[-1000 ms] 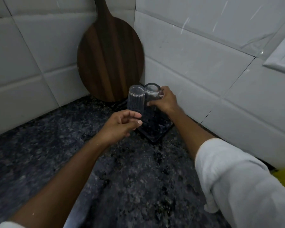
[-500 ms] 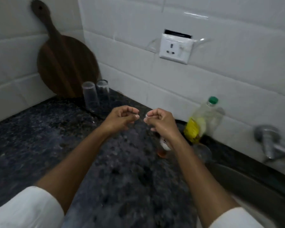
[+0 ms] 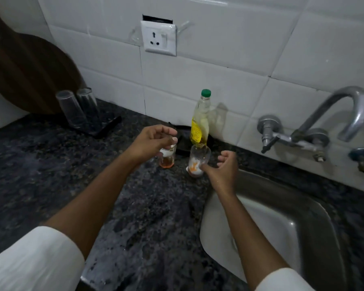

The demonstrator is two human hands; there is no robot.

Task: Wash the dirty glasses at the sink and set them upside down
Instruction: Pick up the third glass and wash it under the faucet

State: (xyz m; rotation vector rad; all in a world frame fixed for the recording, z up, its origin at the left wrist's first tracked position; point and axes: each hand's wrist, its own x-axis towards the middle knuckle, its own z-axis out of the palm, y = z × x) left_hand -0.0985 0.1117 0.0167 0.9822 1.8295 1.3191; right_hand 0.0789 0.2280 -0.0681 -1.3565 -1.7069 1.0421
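Two dirty glasses stand upright on the dark granite counter left of the sink (image 3: 315,198). One glass (image 3: 167,161) holds orange residue; my left hand (image 3: 153,141) curls over its rim with fingers apart, and I cannot tell if it touches. The other glass (image 3: 198,162), smeared white and orange, stands at the sink's corner; my right hand (image 3: 225,171) is open beside it, one fingertip at its base. Two clear glasses (image 3: 72,108) (image 3: 87,103) stand upside down on a dark tray (image 3: 107,128) at the back left.
A yellow bottle with a green cap (image 3: 200,122) stands right behind the dirty glasses, with a dark object (image 3: 183,143) at its foot. A metal tap (image 3: 345,108) curves over the sink. A round wooden board (image 3: 29,76) leans on the wall. A wall socket (image 3: 159,38) sits above.
Both hands let go of the two upside-down glasses on the tray and moved right to the dirty glasses by the sink. My view swung right, bringing sink and tap into sight.
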